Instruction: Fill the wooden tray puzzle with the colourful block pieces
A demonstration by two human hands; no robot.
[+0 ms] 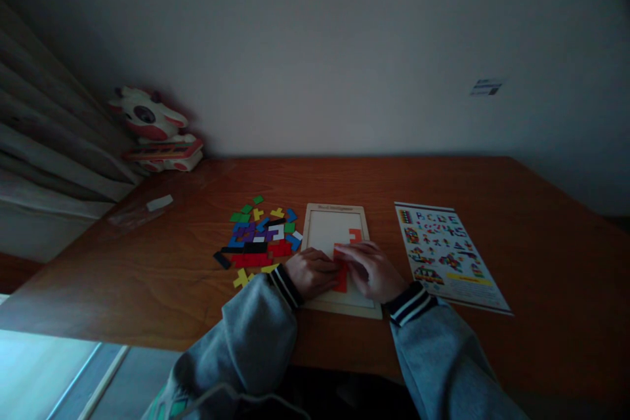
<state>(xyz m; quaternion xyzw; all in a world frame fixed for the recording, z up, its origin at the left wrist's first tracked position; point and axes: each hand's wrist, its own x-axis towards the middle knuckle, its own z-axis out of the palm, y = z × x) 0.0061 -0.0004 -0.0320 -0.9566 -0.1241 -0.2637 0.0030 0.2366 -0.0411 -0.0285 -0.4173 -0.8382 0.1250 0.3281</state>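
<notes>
Where orange pieces [340,282] lie mid-way across the wooden tray [339,308], near the table's [147,289] front edge, the half-curled left hand [311,272] and the right hand [377,270], thumb and forefinger parted, meet them; whether either grips one, I cannot tell. One notched piece [357,235] sits by the tray's right edge, loose coloured pieces [255,248] beyond its left.

Desk [147,295] across the lower half is smooth wood, slightly shiny tbh. Tray [344,310] below center looks like matt wood, cow toy [160,128] upper left's plasticky, far-left curtain [49,138] is cloth.
</notes>
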